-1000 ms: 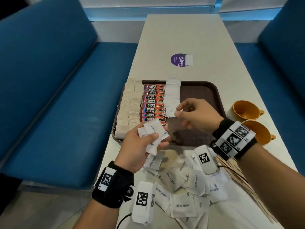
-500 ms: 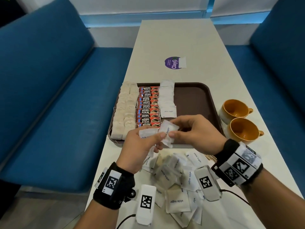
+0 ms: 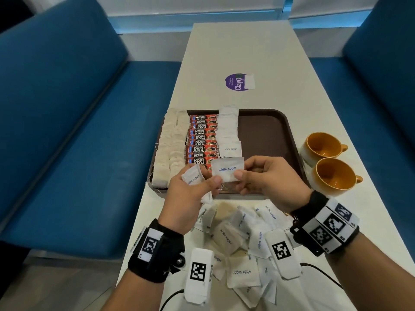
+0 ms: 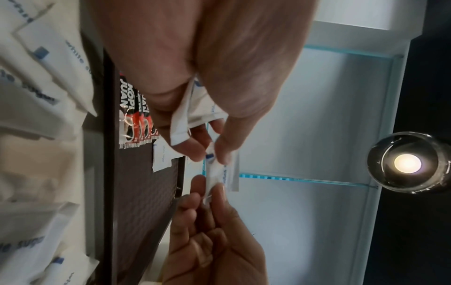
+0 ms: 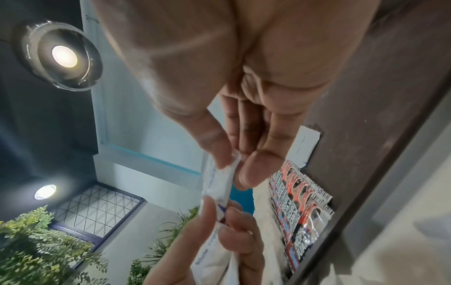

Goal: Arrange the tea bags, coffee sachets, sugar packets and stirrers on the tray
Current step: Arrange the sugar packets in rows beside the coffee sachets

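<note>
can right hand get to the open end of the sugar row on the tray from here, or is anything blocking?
Probably yes. The right hand pinches a sugar packet just in front of the last packet in the sugar row, with only bare tray around it. The left hand, holding spare packets, sits to the side.

"white sugar" in blue is printed on the sugar packet (image 3: 227, 169) at frame centre, on another packet (image 3: 192, 178) just left of it, on the nearest tray packet (image 3: 230, 149), and on the loose packets (image 3: 241, 272) in the lower frame. The red coffee sachets (image 3: 200, 142) read "KOPI JUAN". A purple round sticker (image 3: 235, 82) in the upper middle reads "ClayG"; its smaller print is unreadable.
</note>
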### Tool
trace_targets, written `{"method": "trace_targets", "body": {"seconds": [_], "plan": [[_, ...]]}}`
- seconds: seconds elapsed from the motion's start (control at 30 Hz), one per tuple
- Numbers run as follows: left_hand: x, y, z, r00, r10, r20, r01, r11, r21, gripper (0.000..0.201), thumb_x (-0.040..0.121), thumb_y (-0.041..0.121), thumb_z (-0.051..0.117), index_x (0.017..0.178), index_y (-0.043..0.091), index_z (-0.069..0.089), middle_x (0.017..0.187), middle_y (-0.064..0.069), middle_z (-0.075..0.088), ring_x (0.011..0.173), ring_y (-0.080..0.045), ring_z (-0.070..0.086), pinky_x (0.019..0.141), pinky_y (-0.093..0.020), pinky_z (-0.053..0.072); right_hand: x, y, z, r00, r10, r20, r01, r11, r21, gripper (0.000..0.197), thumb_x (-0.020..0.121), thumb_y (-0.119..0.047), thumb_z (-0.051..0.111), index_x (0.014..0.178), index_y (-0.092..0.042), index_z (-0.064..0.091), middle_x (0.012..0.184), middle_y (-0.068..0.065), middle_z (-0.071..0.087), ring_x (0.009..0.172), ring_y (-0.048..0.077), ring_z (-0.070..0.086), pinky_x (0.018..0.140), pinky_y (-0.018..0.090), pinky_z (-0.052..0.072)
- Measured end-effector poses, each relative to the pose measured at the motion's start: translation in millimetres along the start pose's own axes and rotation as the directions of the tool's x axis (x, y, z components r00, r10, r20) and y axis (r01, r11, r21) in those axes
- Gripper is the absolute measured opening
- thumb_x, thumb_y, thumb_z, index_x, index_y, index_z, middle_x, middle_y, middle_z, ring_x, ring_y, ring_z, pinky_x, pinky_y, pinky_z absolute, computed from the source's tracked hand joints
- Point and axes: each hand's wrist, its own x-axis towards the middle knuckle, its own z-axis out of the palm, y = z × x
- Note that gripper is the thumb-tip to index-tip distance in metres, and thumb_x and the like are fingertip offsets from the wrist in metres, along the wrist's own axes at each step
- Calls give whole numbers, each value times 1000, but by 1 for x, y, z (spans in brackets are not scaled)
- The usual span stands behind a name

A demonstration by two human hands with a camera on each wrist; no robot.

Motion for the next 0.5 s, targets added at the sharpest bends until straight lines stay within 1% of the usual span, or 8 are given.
{"method": "trace_targets", "body": {"seconds": [0.07, 0.1, 0.13, 0.2, 0.27, 0.33, 0.43, 0.5], "plan": [[-1, -1, 0, 1000, 0, -20, 0, 1000, -8, 26, 75, -5, 81, 81, 12, 63, 86, -17, 68, 77, -28, 65, 65, -32, 56, 2, 2, -1, 1000, 1, -8, -1, 1000, 5, 3, 87, -3, 75, 87, -1, 74, 79, 23, 70, 67, 26, 65, 64, 31, 60], [0, -1, 0, 1000, -8, -26, 7, 1000, -21, 25, 76, -5, 79, 80, 13, 63, 86, -17, 69, 78, -29, 66, 65, -32, 56, 4, 4, -2, 1000, -6, -11, 6, 1000, -19, 6, 87, -4, 77, 81, -5, 74, 76, 18, 69, 65, 24, 65, 63, 30, 60], [0, 0, -1, 999, -15, -29, 14, 999, -36, 24, 77, -4, 78, 80, 12, 62, 86, -18, 69, 77, -29, 66, 65, -31, 56, 5, 4, -3, 1000, -1, -7, 1, 999, -49, 8, 86, -5, 78, 80, -5, 73, 73, 15, 69, 64, 22, 64, 63, 29, 59], [2, 1, -3, 999, -28, -44, 25, 998, -59, 22, 82, -6, 74, 84, 10, 60, 87, -19, 69, 76, -29, 68, 62, -30, 56, 9, 3, -5, 1000, 7, 4, -7, 995, -98, 10, 86, -7, 79, 85, 0, 71, 72, 14, 68, 63, 21, 64, 61, 28, 58], [4, 2, -3, 996, -38, -81, 30, 995, -97, 18, 89, -7, 68, 93, 8, 58, 85, -17, 70, 72, -27, 68, 60, -29, 56, 16, 0, -8, 1000, 0, -15, -2, 989, -151, 12, 87, -9, 79, 86, 0, 71, 73, 12, 68, 65, 22, 64, 61, 29, 57], [7, 4, -5, 991, -81, -105, 62, 983, -176, 20, 94, -7, 59, 109, 6, 55, 87, -18, 71, 71, -28, 68, 59, -32, 57, 28, -1, -15, 994, -39, -98, 12, 966, -258, 10, 88, -14, 79, 86, -6, 73, 73, 9, 71, 66, 20, 65, 64, 31, 58], [9, 7, -13, 984, -161, -73, 135, 951, -280, 34, 96, -9, 45, 124, 9, 51, 96, -20, 73, 81, -38, 71, 65, -41, 62, 53, 5, -27, 968, -95, -232, -9, 911, -411, 11, 86, -18, 82, 87, -12, 73, 75, 10, 72, 62, 17, 64, 63, 32, 59], [8, 7, -18, 978, -202, -48, 176, 931, -319, 44, 93, -12, 38, 129, 11, 50, 102, -22, 74, 91, -45, 72, 70, -49, 63, 69, 13, -29, 968, -60, -242, -56, 894, -444, 14, 86, -18, 83, 88, -12, 71, 73, 9, 71, 60, 16, 64, 59, 30, 56]]}}
